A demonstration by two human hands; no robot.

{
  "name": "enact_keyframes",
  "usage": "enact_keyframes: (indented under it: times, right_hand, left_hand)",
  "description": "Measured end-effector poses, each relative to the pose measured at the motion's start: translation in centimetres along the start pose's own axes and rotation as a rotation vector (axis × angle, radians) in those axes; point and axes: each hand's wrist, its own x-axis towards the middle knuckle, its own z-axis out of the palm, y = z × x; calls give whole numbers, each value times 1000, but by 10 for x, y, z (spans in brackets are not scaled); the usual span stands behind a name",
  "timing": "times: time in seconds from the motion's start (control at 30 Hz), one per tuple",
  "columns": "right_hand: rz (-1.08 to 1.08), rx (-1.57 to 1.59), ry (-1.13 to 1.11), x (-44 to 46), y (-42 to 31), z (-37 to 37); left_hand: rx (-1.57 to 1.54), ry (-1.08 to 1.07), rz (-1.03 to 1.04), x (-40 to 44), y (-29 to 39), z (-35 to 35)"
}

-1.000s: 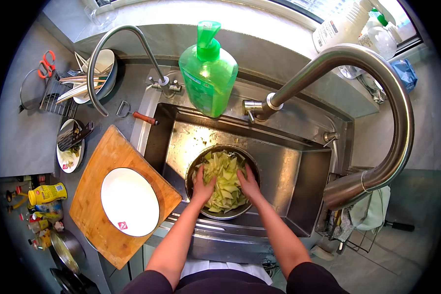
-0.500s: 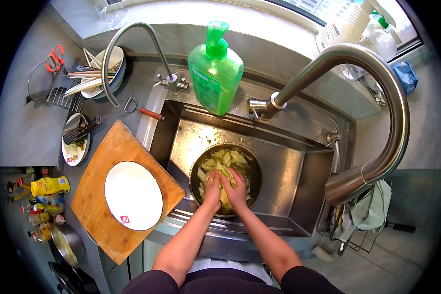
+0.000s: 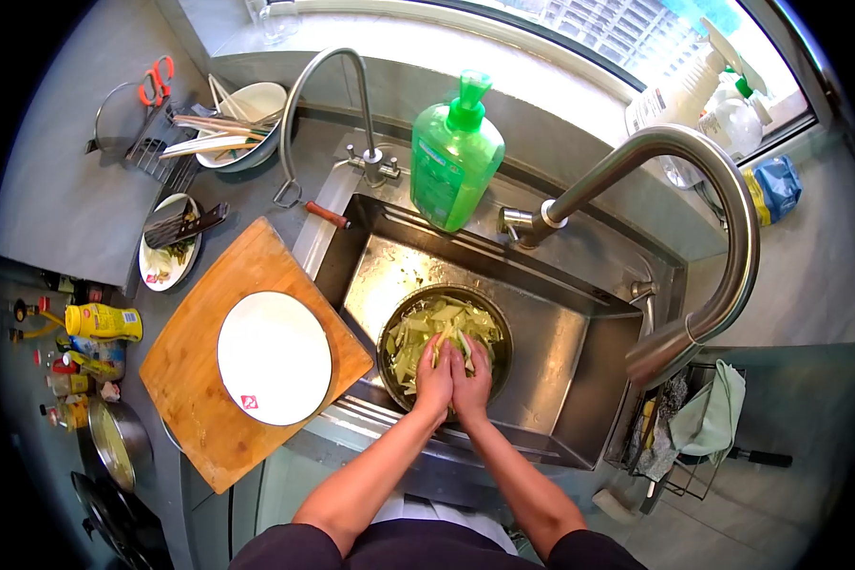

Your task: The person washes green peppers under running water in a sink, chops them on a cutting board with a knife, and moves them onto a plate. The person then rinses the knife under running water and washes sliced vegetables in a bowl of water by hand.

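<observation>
A round metal bowl (image 3: 506, 366) stands in the steel sink, holding many pale green vegetable slices (image 3: 427, 328) in water. Over the near half of the bowl, my left hand (image 3: 434, 382) and my right hand (image 3: 472, 382) are pressed together side by side. Some vegetable slices are squeezed between them, their tips showing at the fingers. How many slices are in the grip is hidden by the hands.
Left of the sink, a white plate (image 3: 275, 359) lies on a wooden cutting board (image 3: 195, 380). A green soap bottle (image 3: 454, 166) stands behind the sink. The large curved faucet (image 3: 736, 256) arches over the right side, with a thin faucet (image 3: 299, 104) at left.
My hands have shifted toward the near side of the bowl, and the clump of slices showing between them looks smaller. The head view has turned slightly.
</observation>
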Motion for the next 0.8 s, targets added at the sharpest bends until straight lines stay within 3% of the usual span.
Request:
enact_keyframes:
  times: [0.27, 0.43, 0.53, 0.63, 0.8]
  right_hand:
    - [-126, -17, -3, -7, -31, -15]
    - [-283, 17, -37, -23, -107, -9]
    - [-359, 94, -133, -39, -165, 18]
    - [-464, 73, -282, -55, -213, 57]
    - [-467, 136, -433, -75, -227, 144]
  left_hand:
    - [-141, -50, 116, -34, 19, 7]
    - [-158, -74, 310, -71, 70, -12]
    - [-252, -36, 309, -108, 134, -40]
    - [-335, 51, 441, -124, 175, -83]
    - [-465, 143, 502, -100, 200, -165]
